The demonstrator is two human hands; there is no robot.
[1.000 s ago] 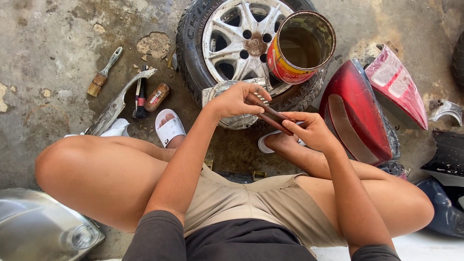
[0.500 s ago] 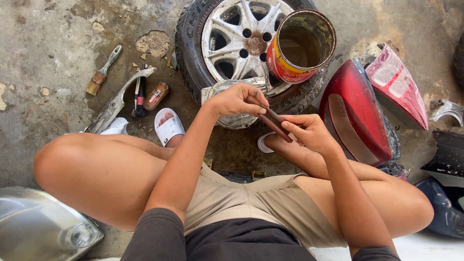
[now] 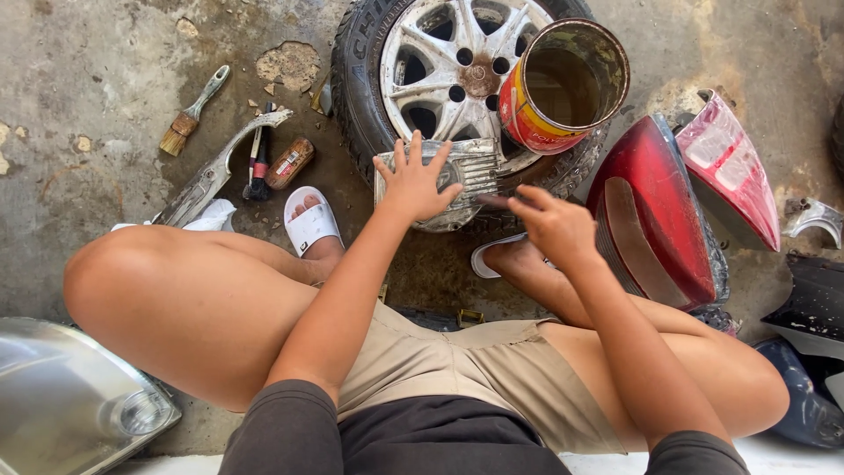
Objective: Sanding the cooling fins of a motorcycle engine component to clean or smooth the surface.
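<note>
Against tyre (image 3: 360, 97) | left hand (image 3: 413, 180) fingers spread on ribbed metal part (image 3: 470, 167), lying crosswise; right hand (image 3: 554, 224) pinching dark strip (image 3: 494, 201)

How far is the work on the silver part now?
Done: nothing shows as finished. In hand: the left hand lies spread on the silver ribbed part against the wheel; the right hand holds a dark strip at its edge. Left: the brushes lie unused; the can is open.

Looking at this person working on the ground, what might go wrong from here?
The open can rests tilted on the wheel, just above both hands; a nudge could tip it over. The left hand presses flat on a ribbed metal part, whose edges might cut bare skin. The red tail light lies close by the right hand.
</note>
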